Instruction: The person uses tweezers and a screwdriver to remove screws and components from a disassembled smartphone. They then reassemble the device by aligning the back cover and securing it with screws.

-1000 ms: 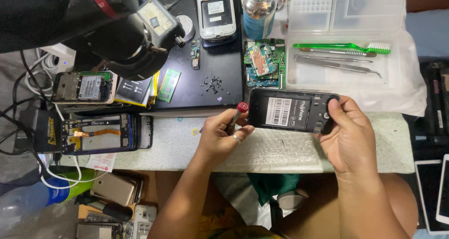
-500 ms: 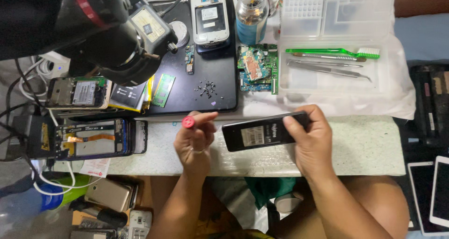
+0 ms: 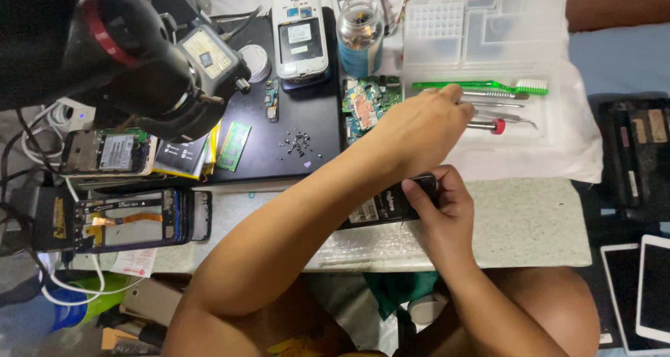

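While the right hand (image 3: 447,214) grips a phone (image 3: 387,205), the left hand (image 3: 419,127) has its fingers closing on tweezers (image 3: 499,104) in the tray (image 3: 558,50).

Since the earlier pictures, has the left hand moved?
Yes. The left hand has left the black phone and reached across to the clear tool tray.

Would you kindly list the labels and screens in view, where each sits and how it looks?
Sticker on the black phone held by the right hand: white rectangle, centre.
White phone, top centre: pale label in its open back.
Two tablets, lower right: white-edged, dark screens.
Left hand reaches the clear tray.
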